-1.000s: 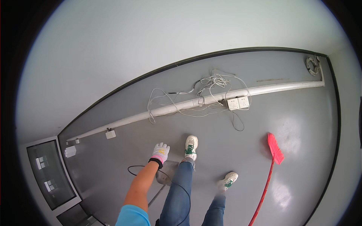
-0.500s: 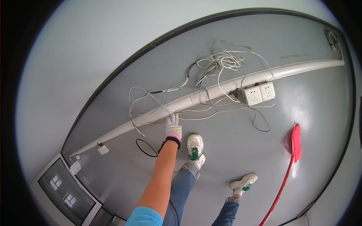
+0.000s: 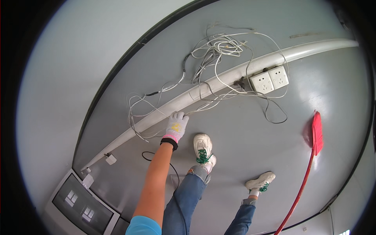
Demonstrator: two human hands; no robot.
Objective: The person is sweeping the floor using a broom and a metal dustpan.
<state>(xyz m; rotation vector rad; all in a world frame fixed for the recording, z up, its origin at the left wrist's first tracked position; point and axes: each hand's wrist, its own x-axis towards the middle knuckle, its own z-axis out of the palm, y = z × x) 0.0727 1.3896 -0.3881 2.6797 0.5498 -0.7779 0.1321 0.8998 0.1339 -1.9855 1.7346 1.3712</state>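
My left hand [image 3: 176,126], in a white glove with a pink cuff and a black band at the wrist, reaches down to the floor. Its fingers are curled around the pale cable [image 3: 203,106], right beside the white half-round cable duct [image 3: 184,100]. From there the cable runs into a loose tangle of white and grey cables [image 3: 225,47] lying over and beyond the duct. A thinner cable loop [image 3: 131,113] lies to the left of the hand. My right hand is out of view.
White wall sockets [image 3: 270,80] sit against the duct. A red broom [image 3: 317,135] lies at the right, its handle running off the lower edge. My shoes [image 3: 203,145] stand close to the hand. A black cable [image 3: 172,166] passes by my left leg. A glass-paned frame [image 3: 82,203] is lower left.
My left hand's fingers have gone from stretched out to curled around the cable. The cables have shifted slightly, and the whole view has moved and tilted a little.
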